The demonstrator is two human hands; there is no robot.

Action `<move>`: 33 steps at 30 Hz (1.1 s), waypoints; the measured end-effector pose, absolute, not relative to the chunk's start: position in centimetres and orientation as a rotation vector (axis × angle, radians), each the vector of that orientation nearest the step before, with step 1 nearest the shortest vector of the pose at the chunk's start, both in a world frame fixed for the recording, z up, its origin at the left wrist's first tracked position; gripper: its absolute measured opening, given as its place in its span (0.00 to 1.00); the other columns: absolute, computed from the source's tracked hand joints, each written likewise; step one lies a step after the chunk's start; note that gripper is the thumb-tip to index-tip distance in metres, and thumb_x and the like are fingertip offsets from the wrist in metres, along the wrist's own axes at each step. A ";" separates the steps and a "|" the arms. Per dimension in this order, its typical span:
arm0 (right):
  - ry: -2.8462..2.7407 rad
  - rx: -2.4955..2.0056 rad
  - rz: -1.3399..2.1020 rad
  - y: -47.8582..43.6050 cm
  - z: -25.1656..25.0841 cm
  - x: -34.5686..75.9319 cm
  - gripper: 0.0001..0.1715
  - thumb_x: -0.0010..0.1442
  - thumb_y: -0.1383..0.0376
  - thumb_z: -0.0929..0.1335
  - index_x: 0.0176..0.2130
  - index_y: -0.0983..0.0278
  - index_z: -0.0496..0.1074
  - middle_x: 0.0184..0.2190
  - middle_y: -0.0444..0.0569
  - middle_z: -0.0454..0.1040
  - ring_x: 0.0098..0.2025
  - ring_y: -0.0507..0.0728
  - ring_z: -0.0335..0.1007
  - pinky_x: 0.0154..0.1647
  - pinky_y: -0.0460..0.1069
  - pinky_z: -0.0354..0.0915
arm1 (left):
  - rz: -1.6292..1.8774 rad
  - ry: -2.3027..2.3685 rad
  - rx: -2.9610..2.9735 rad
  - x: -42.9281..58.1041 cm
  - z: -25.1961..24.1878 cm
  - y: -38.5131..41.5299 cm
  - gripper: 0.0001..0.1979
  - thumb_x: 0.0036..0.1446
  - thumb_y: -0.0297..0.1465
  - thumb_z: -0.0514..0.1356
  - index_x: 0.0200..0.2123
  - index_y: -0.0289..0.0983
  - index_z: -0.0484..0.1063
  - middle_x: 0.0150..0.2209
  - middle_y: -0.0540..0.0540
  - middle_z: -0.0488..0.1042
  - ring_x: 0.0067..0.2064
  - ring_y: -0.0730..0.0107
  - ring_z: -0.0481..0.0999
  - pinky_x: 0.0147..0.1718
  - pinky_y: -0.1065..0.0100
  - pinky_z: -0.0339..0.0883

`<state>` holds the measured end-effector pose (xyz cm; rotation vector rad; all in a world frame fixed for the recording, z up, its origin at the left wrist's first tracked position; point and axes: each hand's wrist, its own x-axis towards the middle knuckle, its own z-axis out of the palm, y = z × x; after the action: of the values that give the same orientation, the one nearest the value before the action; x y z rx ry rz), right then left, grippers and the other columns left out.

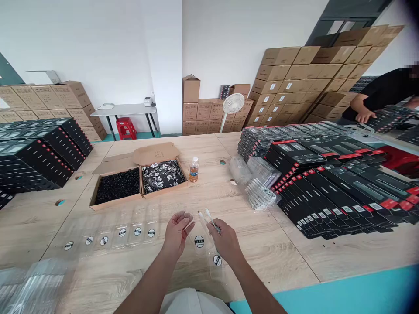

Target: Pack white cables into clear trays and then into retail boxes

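Observation:
My right hand is closed round a white cable, its connector ends sticking up past the fingers. Just to the left, my left hand has its thumb and fingers pinched near a thin pale sliver whose kind is too small to tell. Beneath and between the hands lie clear plastic sleeves with round black-and-white stickers, one sticker between the wrists and another below my right hand. More clear sleeves are laid in a row to the left, each with a similar sticker.
Beyond the hands stand an open carton of small black pieces, a carton of patterned packets and a drink bottle. Bagged white cables sit beside stacked black boxes. More black boxes stand left. A person works at far right.

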<state>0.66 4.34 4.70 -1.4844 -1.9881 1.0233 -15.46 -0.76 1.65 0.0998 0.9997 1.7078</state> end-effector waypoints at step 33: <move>-2.448 -1.468 0.820 2.8 6.2 -3.2 0.12 0.55 0.63 0.67 0.22 0.62 0.70 0.24 0.50 0.76 0.28 0.57 0.70 0.26 0.47 0.51 | 1.719 1.184 0.125 -14.2 3.5 -0.6 0.15 0.39 0.34 0.69 0.27 0.36 0.67 0.18 0.53 0.71 0.21 0.72 0.72 0.24 0.70 0.64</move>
<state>-3.20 2.80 6.22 -1.4681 -2.4482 0.8203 -14.15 -0.59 3.45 0.1250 1.1835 1.7191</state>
